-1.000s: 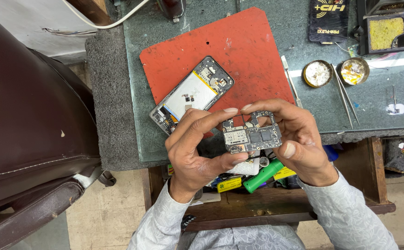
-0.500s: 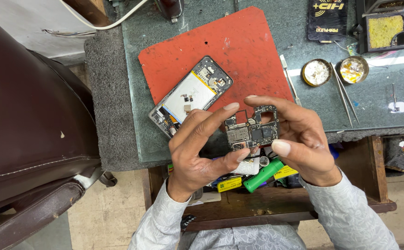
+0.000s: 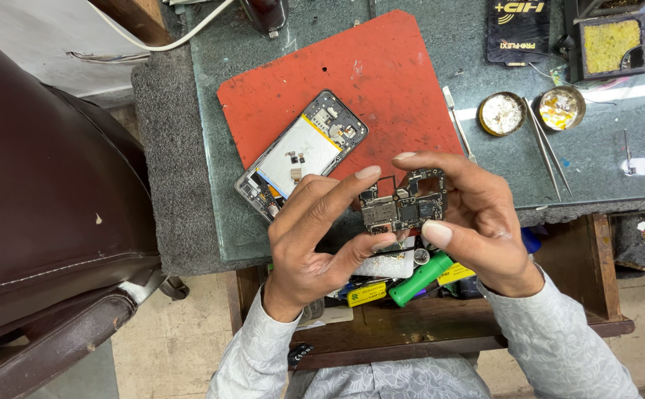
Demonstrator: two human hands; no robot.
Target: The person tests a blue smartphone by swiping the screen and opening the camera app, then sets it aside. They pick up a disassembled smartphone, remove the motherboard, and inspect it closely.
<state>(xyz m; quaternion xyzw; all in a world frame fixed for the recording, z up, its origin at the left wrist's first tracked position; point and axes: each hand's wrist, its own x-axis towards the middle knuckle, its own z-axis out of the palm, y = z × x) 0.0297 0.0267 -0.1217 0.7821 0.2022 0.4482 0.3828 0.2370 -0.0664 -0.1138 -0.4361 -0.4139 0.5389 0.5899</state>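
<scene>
A small dark circuit board is held up between both hands over the table's front edge. My left hand pinches its left end with thumb and forefinger. My right hand grips its right end, fingers curled over the top. Behind them an opened phone body lies tilted on a red work mat, its pale inner panel and small parts exposed.
Two round tins, tweezers and a thin metal tool lie right of the mat. A yellow sponge tray sits at the back right. An open wooden drawer holds a green tool. A brown chair stands left.
Both hands have shifted slightly and turned the circuit board a little between the fingers; my right thumb has moved lower. The phone body and the mat have stayed put.
</scene>
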